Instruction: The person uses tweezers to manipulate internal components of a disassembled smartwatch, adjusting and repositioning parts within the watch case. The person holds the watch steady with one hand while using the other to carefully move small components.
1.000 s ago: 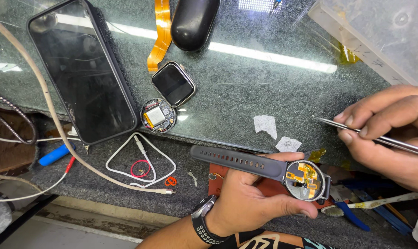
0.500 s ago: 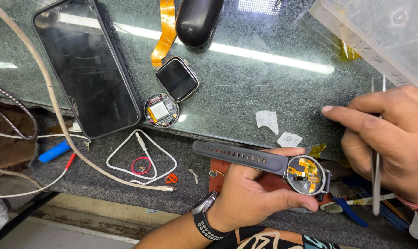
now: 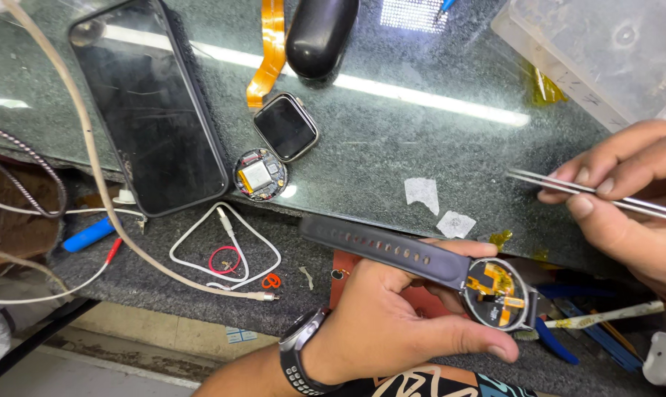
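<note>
My left hand (image 3: 395,316) grips a round smartwatch (image 3: 494,292) with a dark grey strap (image 3: 380,242); its face is off and orange flex parts show inside. My right hand (image 3: 627,206) pinches metal tweezers (image 3: 568,187), tips pointing left, a short way above and right of the watch. Two small white scraps (image 3: 423,192) lie on the glass between the tweezers and the strap.
On the glass top lie a black phone (image 3: 153,103), a square watch screen (image 3: 286,126), a round watch module (image 3: 258,175), an orange flex cable (image 3: 270,48) and a black mouse (image 3: 320,33). A white cable (image 3: 222,250) lies on the grey mat. A clear plastic box (image 3: 605,51) sits at the back right.
My right hand turned the tweezers from hanging downward to level, tips pointing left towards the watch. The left hand kept its hold on the watch.
</note>
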